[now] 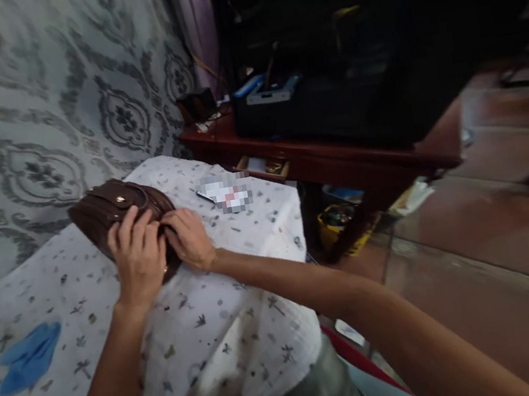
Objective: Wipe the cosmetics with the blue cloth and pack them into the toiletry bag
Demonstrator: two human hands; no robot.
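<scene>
A brown leather bag [108, 207] with a metal stud lies on a table covered by a white patterned cloth [243, 310]. My left hand [139, 258] rests on the bag's near side with its fingers curled over the edge. My right hand [189, 237] touches the bag's right end, fingers bent and pinching at it beside the left hand. What the fingertips grip is hidden under the hands.
A blue cloth [27, 356] lies on the table at the near left. A small blurred card [228, 196] sits past the bag. Behind stands a dark red cabinet [329, 160] with a black box and small items. Patterned wallpaper [27, 116] lines the left.
</scene>
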